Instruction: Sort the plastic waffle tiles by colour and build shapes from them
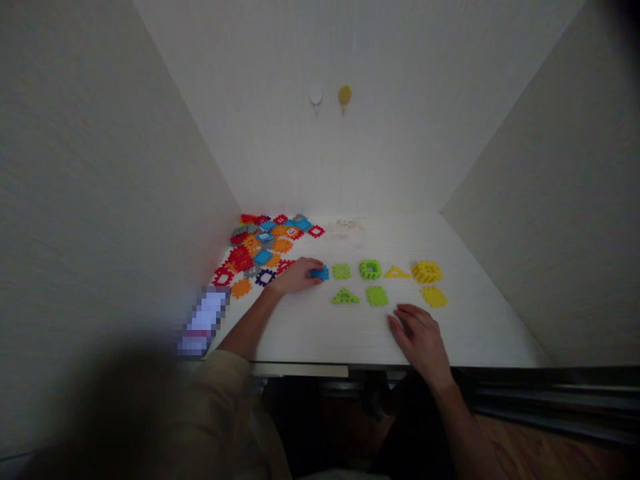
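Observation:
My left hand [299, 276] is closed on a blue interlocking toy tile [320, 273], which is at the table surface. Just right of it lies a green square frame tile [341, 271], with a green triangular tile [345, 297] nearer to me. My right hand [419, 335] rests near the table's front with its fingers loosely curled and apart, holding nothing. A solid green square tile [377, 296] lies beyond it to the left. Farther off are a stack of green tiles [371, 269], a yellow triangular tile [397, 272], a yellow stack [427, 271] and a single yellow tile [433, 297].
A heap of red, orange, blue and grey tiles [250, 250] spreads over the table's left side. A blurred-out phone-like device [204, 321] lies at the left front edge. Pale walls enclose the white table [310, 333]; two hooks [345, 97] hang on the back wall.

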A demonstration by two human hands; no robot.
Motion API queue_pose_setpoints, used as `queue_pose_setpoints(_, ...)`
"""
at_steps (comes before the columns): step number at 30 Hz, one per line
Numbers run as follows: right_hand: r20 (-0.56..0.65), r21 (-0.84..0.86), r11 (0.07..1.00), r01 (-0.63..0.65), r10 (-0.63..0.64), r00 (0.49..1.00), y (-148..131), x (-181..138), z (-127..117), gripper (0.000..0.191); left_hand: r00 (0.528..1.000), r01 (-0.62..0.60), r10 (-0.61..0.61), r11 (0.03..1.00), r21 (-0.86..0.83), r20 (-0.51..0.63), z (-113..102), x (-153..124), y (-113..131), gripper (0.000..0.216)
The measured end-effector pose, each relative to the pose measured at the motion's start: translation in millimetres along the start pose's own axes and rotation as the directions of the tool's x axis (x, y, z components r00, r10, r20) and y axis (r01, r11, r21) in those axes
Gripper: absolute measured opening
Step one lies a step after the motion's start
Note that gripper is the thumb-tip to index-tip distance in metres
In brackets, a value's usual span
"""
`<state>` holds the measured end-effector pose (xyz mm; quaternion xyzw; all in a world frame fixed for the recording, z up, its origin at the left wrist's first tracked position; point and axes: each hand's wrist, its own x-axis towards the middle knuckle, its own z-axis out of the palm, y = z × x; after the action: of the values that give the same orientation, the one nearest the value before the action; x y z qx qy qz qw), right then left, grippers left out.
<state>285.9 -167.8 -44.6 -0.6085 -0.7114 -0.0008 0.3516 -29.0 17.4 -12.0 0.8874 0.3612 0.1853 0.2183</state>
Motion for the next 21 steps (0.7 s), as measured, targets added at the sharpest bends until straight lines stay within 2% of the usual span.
queue_pose_setpoints(7, 0.012, -0.020, 1.000, 0.005, -0.005, 1.000, 1.9, -1.5, 1.1, 0.028, 1.000, -0.005, 0.005, 1.000, -0.002, -0.004, 1.7, -0.4, -2.1, 0.036)
queue_pose_setpoints(11, 0.016, -0.031, 1.000, 0.002, -0.001, 1.000, 3.0, -1.9, 1.6, 0.028, 0.997, 0.025, -0.025, 1.000, 0.003, -0.073, 1.2, -9.3, 4.1, 0.042)
queue_pose_setpoints(16, 0.020, -0.028, 1.000, 0.015, -0.014, 1.000, 5.3, -2.7, 2.1, 0.029, 0.973, 0.122, -0.127, 0.992, -0.033, -0.194, -5.6, -32.5, 6.5, 0.037)
queue_pose_setpoints(21, 0.010, -0.028, 1.000, 0.012, -0.012, 1.000, 8.3, -4.5, 4.6, 0.029, 0.937, 0.250, -0.243, 0.968, -0.002, -0.250, -29.6, -59.5, -4.4, 0.036)
